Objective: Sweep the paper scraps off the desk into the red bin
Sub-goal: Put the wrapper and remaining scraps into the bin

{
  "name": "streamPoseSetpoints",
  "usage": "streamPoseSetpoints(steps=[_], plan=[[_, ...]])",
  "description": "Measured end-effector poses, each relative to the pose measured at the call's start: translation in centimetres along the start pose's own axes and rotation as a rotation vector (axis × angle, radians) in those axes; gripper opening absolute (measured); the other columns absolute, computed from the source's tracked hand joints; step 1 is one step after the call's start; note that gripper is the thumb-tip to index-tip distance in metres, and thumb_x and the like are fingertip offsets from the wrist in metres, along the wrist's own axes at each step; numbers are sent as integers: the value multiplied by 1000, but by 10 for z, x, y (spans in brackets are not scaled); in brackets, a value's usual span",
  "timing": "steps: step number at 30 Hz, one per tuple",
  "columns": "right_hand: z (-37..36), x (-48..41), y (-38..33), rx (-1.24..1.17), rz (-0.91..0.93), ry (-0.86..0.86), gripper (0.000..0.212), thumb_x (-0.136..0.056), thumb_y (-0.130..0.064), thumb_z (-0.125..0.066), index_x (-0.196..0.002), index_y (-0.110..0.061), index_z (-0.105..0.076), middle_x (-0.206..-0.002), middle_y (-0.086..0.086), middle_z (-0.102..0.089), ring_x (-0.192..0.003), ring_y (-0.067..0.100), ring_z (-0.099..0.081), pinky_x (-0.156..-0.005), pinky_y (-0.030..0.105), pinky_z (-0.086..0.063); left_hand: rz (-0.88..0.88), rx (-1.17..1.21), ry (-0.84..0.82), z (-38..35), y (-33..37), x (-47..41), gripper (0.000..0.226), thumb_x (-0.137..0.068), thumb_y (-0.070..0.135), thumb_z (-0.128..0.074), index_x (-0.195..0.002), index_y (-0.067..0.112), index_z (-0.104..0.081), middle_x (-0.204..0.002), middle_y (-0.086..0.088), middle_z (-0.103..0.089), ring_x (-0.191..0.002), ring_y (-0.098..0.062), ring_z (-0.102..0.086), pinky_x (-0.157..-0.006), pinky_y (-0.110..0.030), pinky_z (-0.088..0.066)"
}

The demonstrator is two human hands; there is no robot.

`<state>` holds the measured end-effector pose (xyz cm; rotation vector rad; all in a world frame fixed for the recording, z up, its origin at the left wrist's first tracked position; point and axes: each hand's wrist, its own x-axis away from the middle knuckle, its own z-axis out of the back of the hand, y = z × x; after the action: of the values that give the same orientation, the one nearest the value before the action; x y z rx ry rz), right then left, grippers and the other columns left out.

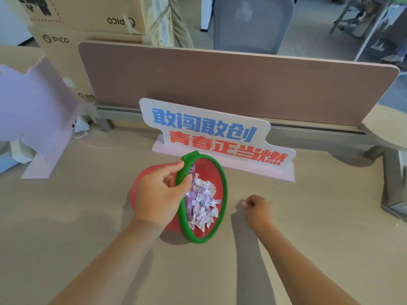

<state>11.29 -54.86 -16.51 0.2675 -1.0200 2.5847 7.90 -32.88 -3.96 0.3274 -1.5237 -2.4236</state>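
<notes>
Left hand gripping green rim of red bin, tipped on its side mid-worktop, mouth facing right. Paper scraps piled inside. Right hand near bin's right, fingers curled, seemingly pinching small scrap. Risks: tipping further spills pile back out; slack rim grip lets bin roll; scrap dropped short of mouth.

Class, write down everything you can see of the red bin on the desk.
The red bin looks like plastic, with a green rim and a green tab at the top. It lies tipped on the desk, mouth facing right. The left hand grips the rim near the tab. Crumpled white and lilac paper scraps lie inside.
</notes>
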Motion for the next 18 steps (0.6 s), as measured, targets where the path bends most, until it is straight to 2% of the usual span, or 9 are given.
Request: streamPoseSetpoints(steps=[2, 3, 6, 8, 10, 11, 14, 16, 18], plan=[[6, 17, -25, -129, 76, 38, 28, -85, -4, -55, -60, -16, -51, -59, -1, -51, -62, 20, -48, -55, 27, -36, -5, 17, 17, 1, -2, 1, 33, -74, 23, -75, -106, 26, -69, -74, -14, -70, -67, -32, -61, -69, -41, -58], [8, 28, -42, -173, 137, 38, 31, -85, -5, -57, -58, -18, -50, -56, -3, -49, -58, 15, -45, -53, 25, -36, -15, 20, 22, 1, -2, 1, 33, -74, 21, -75, -106, 24, -69, -72, -15, -69, -60, -28, -57, -66, -33, -57], [3, 54, -89, -254, 310, -13, 26, -82, -5, -61, -60, -18, -55, -56, -7, -49, -53, 5, -43, -52, 12, -34, -42, 26, 17, 0, -3, -1, 31, -73, 17, -76, -104, 21, -71, -58, -10, -56, -51, -7, -41, -54, -16, -42], [-6, 65, -106, -245, 405, -57, 15, -82, -7, -63, -68, -12, -64, -65, -3, -56, -59, 8, -49, -57, 11, -37, -40, 30, 7, 0, -3, -1, 30, -74, 18, -75, -102, 23, -71, -56, -2, -51, -50, -5, -38, -52, -14, -39], [-15, 69, -110, -224, 456, -69, 7, -82, -9, -65, -78, -9, -70, -77, 7, -63, -70, 19, -56, -66, 21, -41, -39, 31, 0, 1, -3, -1, 30, -74, 19, -74, -103, 25, -70, -56, -1, -49, -50, -7, -38, -53, -16, -39], [-18, 72, -109, -225, 469, -84, 8, -82, -9, -65, -84, -11, -72, -84, 8, -66, -76, 20, -59, -70, 22, -41, -42, 30, 0, 2, -3, -1, 30, -75, 19, -74, -104, 25, -70, -56, -1, -49, -50, -7, -38, -53, -15, -39], [-21, 80, -104, -199, 550, -80, 16, -85, -15, -62, -98, -16, -72, -99, 3, -71, -92, 13, -58, -78, 8, -34, -52, 29, 1, 4, -4, -2, 30, -75, 18, -74, -104, 25, -70, -57, -2, -48, -51, -7, -38, -53, -14, -39], [-15, 82, -97, -260, 564, -29, 17, -86, -17, -62, -98, -15, -73, -96, -6, -70, -89, 3, -54, -77, -2, -31, -50, 28, -3, 5, -5, -3, 30, -75, 19, -74, -104, 25, -70, -57, -2, -49, -52, -8, -39, -53, -15, -40], [-5, 79, -82, -344, 435, 60, 14, -86, -16, -62, -96, -16, -73, -90, -12, -65, -82, 1, -54, -74, -1, -35, -48, 23, -9, 5, -6, -3, 30, -75, 21, -74, -104, 26, -70, -56, -2, -50, -50, -6, -39, -52, -15, -40]])
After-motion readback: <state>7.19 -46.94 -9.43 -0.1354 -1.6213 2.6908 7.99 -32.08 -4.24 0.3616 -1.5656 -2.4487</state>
